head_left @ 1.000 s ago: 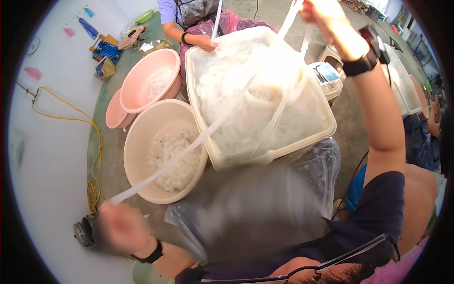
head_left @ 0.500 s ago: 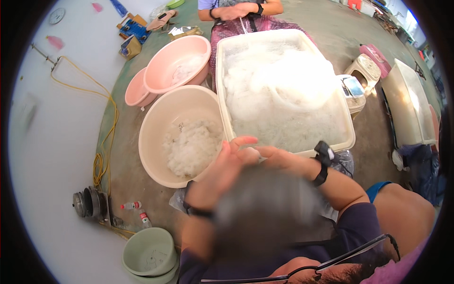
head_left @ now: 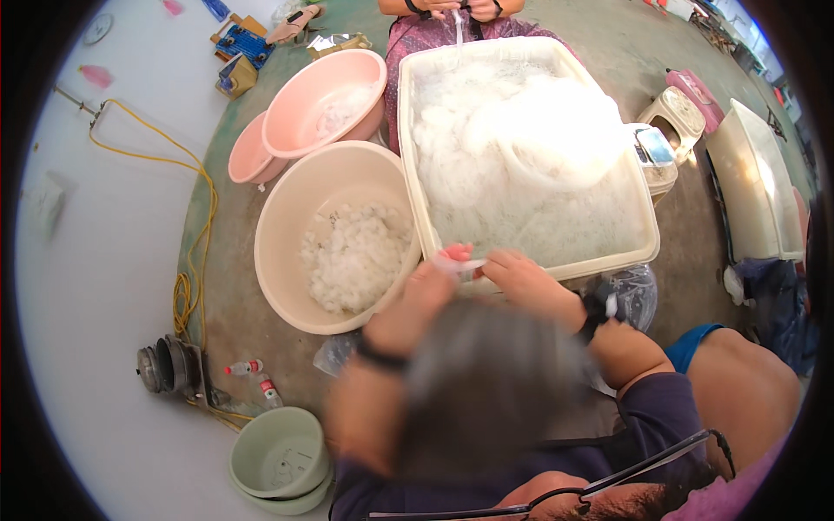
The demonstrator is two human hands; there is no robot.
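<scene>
A small white strip [head_left: 464, 265], soft and wet-looking, stretches between my two hands at the near edge of a large rectangular tub [head_left: 653, 227]. My left hand [head_left: 427, 291] pinches its left end with pinkish fingertips. At its right end, the fingers of my right hand [head_left: 523, 280] are closed on it. Cloudy water and a bright white fluffy mass [head_left: 473, 148] fill the tub. To the left, a cream round basin [head_left: 276, 252] holds a heap of white fluffy clumps [head_left: 352, 260]. A blurred dark shape hides part of my forearms.
Across the tub, a co-worker's hands [head_left: 460, 9] hold a thin white strand. Pink basins [head_left: 276, 100] stand at the back left, green basins [head_left: 248, 456] at the lower left near plastic bottles [head_left: 269, 391]. A yellow hose [head_left: 208, 217] runs along the wall. Stools [head_left: 673, 117] stand right.
My hands have come together on the white strip, which now shows stretched between them; before, the left fingers were spread. The co-worker's hands have moved apart slightly. The whole view has shifted a little.
</scene>
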